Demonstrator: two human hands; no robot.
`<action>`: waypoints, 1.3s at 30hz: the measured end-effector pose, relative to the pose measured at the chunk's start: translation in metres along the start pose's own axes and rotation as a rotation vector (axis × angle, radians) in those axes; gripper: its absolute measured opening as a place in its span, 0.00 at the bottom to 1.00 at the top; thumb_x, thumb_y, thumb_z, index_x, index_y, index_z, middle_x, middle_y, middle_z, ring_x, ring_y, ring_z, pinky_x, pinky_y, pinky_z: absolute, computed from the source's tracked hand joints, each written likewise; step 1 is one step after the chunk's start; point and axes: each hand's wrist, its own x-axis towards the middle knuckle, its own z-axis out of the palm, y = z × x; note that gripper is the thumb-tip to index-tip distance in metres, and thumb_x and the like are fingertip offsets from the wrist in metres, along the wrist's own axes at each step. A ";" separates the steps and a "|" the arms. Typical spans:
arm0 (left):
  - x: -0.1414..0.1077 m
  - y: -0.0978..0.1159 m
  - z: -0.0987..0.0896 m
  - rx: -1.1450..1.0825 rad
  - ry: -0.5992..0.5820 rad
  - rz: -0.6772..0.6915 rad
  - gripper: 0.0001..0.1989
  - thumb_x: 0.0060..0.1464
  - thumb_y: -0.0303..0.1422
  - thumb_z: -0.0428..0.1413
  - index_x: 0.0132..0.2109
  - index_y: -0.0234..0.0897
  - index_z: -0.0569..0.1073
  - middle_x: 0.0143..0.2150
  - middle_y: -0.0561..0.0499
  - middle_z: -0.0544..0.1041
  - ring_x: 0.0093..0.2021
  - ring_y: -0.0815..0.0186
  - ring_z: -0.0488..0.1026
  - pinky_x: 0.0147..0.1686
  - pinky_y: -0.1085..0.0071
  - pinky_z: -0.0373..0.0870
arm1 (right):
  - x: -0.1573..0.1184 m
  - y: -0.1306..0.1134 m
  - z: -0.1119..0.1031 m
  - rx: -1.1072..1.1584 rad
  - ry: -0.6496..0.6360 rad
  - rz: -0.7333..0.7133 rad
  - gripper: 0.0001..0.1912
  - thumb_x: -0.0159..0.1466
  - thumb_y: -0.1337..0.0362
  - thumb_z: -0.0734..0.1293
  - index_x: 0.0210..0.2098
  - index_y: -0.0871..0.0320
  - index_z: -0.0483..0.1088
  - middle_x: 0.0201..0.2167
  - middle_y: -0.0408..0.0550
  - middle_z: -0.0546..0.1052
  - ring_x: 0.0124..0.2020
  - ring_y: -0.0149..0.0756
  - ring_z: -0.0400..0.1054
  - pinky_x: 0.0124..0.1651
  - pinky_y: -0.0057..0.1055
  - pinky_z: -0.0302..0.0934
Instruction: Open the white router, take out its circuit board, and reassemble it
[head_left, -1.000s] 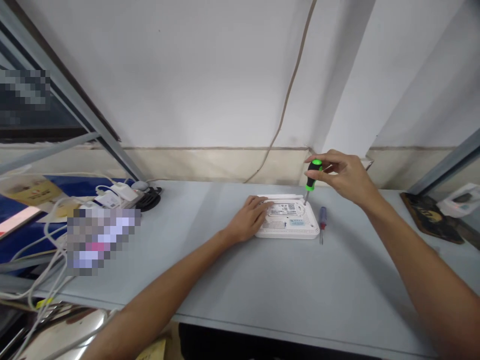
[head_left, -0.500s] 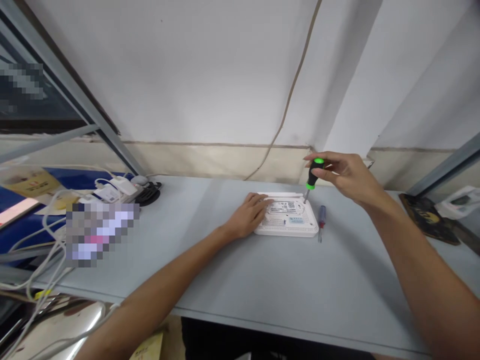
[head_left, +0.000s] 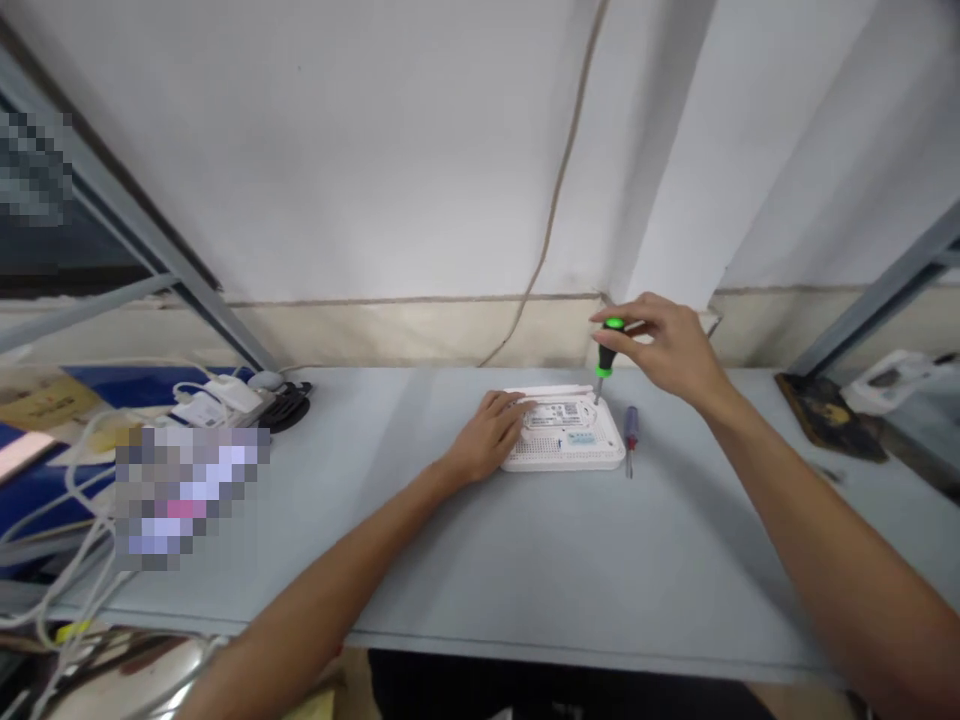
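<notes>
Looks like a small electronics bench in a plain room; workshop or home, can't tell. Cues: grey table [head_left: 525, 570] set against a white wall [head_left: 375, 150], metal posts [head_left: 862, 310] at left and right ends, loose cable [head_left: 559, 190] down the wall to the far edge. White vented case [head_left: 536, 447] near the far edge, labelled side up, green-and-black screwdriver [head_left: 610, 350] at its far right corner, second screwdriver [head_left: 631, 435] lying just beside it. Left end: chargers [head_left: 234, 394] plus tangled white cables [head_left: 105, 500] running past the near left corner.
</notes>
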 end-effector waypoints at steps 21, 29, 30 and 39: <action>0.008 0.001 0.000 -0.031 -0.022 0.017 0.24 0.76 0.38 0.38 0.70 0.39 0.66 0.68 0.40 0.68 0.66 0.52 0.61 0.69 0.46 0.62 | 0.002 0.014 -0.007 -0.101 -0.028 -0.091 0.20 0.61 0.46 0.77 0.48 0.47 0.81 0.45 0.50 0.76 0.45 0.46 0.75 0.53 0.47 0.74; 0.005 0.001 -0.001 -0.026 -0.022 0.021 0.24 0.76 0.38 0.38 0.70 0.38 0.66 0.68 0.40 0.67 0.66 0.52 0.61 0.69 0.46 0.62 | 0.003 0.010 -0.016 0.213 -0.246 -0.076 0.22 0.66 0.50 0.72 0.59 0.45 0.75 0.49 0.49 0.81 0.52 0.47 0.75 0.56 0.49 0.72; 0.005 0.000 -0.002 -0.025 -0.021 0.021 0.24 0.76 0.38 0.38 0.70 0.38 0.66 0.68 0.40 0.67 0.66 0.52 0.61 0.69 0.46 0.62 | 0.004 0.011 -0.017 0.283 -0.294 -0.066 0.23 0.67 0.51 0.72 0.61 0.45 0.73 0.51 0.49 0.81 0.54 0.47 0.75 0.57 0.49 0.72; 0.005 -0.001 -0.003 -0.009 -0.021 0.025 0.24 0.76 0.38 0.38 0.71 0.40 0.66 0.69 0.41 0.67 0.67 0.53 0.61 0.70 0.46 0.62 | 0.003 0.012 -0.018 0.098 -0.240 -0.078 0.20 0.66 0.46 0.72 0.54 0.43 0.79 0.53 0.50 0.77 0.49 0.43 0.74 0.55 0.46 0.73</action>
